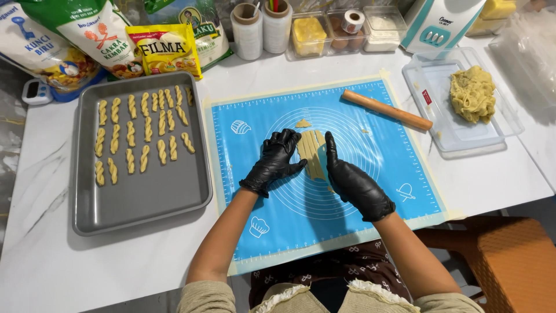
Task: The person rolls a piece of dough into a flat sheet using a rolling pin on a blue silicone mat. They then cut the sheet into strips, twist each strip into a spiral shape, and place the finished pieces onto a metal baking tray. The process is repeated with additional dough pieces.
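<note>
Flanking cut dough strips (311,152) at blue baking mat (399,150) centre | left hand (273,162) fingers spread, touching strips | right hand (352,179) flat, fingers together, edge against strips

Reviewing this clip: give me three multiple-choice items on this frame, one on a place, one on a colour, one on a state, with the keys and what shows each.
1. Where does the wooden rolling pin lie?
A. on the blue silicone mat
B. in the grey metal baking tray
C. on the floor

2. What colour are the gloves on the left hand and right hand?
A. white
B. black
C. yellow

3. How is the flat dough sheet between the hands?
A. rolled into a ball
B. cut into strips
C. baked brown

Key: 1 A, it rests on the mat's upper right; 2 B, both gloves are black; 3 B, parallel cuts show.
</note>
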